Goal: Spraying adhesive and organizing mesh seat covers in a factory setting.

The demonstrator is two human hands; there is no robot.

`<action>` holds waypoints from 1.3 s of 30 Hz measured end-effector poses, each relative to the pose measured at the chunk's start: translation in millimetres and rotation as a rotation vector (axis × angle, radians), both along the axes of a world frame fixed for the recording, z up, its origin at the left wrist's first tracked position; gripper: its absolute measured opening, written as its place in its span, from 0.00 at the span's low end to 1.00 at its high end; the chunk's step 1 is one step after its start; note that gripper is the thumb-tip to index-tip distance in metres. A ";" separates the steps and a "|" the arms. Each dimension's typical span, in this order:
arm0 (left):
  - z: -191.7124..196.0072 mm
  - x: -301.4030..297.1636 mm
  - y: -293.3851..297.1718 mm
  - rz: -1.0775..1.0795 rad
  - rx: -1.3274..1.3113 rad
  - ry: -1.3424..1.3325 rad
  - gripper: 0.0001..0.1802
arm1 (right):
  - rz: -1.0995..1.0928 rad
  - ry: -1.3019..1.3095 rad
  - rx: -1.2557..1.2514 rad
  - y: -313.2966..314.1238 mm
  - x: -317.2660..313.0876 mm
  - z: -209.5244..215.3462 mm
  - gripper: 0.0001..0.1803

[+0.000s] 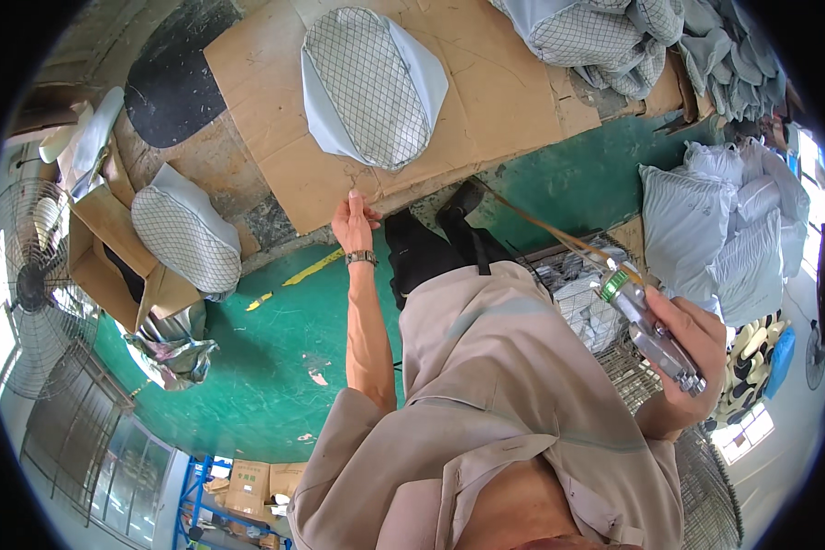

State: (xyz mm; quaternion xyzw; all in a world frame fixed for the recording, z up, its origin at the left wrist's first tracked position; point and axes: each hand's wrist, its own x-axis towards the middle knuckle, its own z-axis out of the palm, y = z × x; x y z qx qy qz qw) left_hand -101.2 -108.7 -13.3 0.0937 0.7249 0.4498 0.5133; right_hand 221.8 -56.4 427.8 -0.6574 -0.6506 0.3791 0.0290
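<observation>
My left hand, with a watch on its wrist, is at the near edge of a flat cardboard sheet. Its fingers are curled in and its thumb points forward; anything pinched there is too small to make out. Just beyond it lies a pale grey oval cover with a dark diamond grid and smooth side flaps. Off to the right, my right hand is closed around a silver metal air or spray gun with a green collar. An amber hose meets the gun at that collar.
Similar grid-patterned covers are piled at the far right, and another cover lies left beside an open carton. A standing fan is at the left edge. Stuffed white sacks and a wire basket stand right.
</observation>
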 end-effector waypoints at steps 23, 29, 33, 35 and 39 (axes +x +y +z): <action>-4.2 -7.8 17.0 -0.008 0.044 -0.003 0.23 | -0.013 0.138 0.145 -2.9 -22.1 -13.5 0.30; 9.8 -12.1 52.2 -0.028 0.067 0.011 0.23 | -0.079 -0.039 0.248 -5.1 -31.4 -6.2 0.31; 8.4 -20.5 74.3 -0.121 -0.009 0.088 0.20 | -0.174 0.086 0.232 -7.5 -36.8 -17.6 0.30; -0.4 -28.0 78.9 -0.169 0.040 0.165 0.18 | -0.088 0.101 0.232 -4.6 -36.8 -23.1 0.30; 36.7 -18.8 99.8 -0.098 0.309 -0.048 0.12 | -0.036 0.140 0.215 -14.3 -32.0 -36.0 0.30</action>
